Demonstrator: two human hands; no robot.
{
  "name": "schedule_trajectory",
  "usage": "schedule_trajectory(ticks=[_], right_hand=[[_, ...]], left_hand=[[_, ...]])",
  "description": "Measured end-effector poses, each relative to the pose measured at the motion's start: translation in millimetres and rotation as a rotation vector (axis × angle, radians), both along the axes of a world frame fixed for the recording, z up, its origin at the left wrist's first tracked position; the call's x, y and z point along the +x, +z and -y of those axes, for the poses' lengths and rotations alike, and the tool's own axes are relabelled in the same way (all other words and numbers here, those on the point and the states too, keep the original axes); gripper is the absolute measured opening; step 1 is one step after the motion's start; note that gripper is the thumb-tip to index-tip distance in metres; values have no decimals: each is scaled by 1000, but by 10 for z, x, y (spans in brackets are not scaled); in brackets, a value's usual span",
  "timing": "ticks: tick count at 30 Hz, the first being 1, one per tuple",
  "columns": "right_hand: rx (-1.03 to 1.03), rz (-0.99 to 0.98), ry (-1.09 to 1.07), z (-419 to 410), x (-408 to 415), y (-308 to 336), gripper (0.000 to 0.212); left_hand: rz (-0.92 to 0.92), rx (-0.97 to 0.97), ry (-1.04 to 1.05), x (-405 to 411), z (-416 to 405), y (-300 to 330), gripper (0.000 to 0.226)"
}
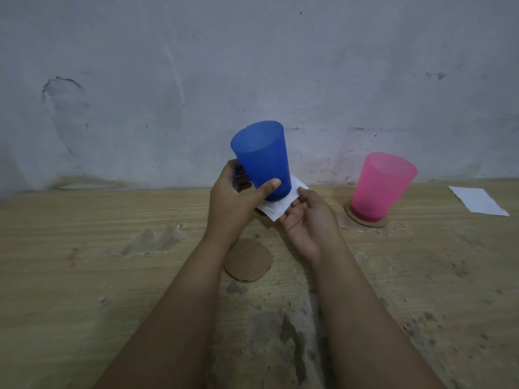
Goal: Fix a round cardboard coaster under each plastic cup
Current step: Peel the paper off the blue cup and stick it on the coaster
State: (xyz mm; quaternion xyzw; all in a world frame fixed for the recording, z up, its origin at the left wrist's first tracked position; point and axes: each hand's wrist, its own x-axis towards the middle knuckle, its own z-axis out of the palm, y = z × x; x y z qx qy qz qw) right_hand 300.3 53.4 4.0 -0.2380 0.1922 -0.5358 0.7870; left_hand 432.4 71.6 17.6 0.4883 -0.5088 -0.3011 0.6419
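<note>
Blue plastic, up in the air: the blue cup (262, 158) is gripped by the left hand (233, 197), thumb curled across its front, fingers wrapped behind, mouth tilted toward eleven o'clock. At its base sits a white paper square (276, 207), and the right hand (307, 220) pinches that paper's edge between thumb and fingertips, just at four o'clock of the cup. Down on the worn wooden bench (84, 262), a loose cardboard coaster (247, 260) lies flat at six o'clock of the cup, between the two forearms. Over at three o'clock, the pink cup (379, 186) stands on its own coaster (366, 217). Farther right, a white sheet (477, 200) rests by the grey wall (252, 66).
</note>
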Motion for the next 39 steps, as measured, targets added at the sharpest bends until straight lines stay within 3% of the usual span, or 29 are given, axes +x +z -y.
schedule_trajectory(ticks=[3,22,39], right_hand=[[13,-82,-49,31,10,-26,38],[7,110,1,20,-10,1,40],[128,-76,-217,16,16,39,19]], left_hand=[[-14,-5,13,27,-4,-5,57],[0,9,28,-22,-36,-4,62],[117,146,245,531,-40,-73,65]])
